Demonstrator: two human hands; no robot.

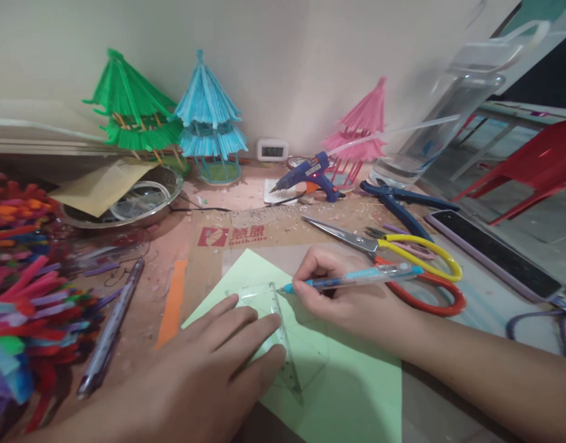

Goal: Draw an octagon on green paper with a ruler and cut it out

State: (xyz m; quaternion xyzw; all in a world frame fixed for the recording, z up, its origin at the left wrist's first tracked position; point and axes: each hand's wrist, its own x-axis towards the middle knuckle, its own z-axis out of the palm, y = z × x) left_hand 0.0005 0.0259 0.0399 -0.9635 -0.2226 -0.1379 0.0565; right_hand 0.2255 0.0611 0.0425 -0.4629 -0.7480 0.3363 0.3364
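A sheet of light green paper (361, 375) lies at an angle in front of me, with faint pencil-like lines on it. My left hand (218, 357) rests flat on a clear set square (289, 369), fingers spread and pressing it to the paper. Part of the set square is hidden under those fingers. In my right hand (341, 289) is a light blue pen (375, 274), pinched near its tip. The tip meets the paper close to the set square's upper corner. Scissors (384, 249) with yellow and red handles lie just beyond my right hand.
Behind stand green (126, 98), blue (209, 117) and pink (363, 129) pipe-cleaner pavilions. A blue glue gun (306, 174), dark blue pliers (396, 206) and a phone (493, 252) lie around the paper. Leftward are a metal bowl (172, 203), a pen (112, 326) and bundled pipe cleaners (19, 307).
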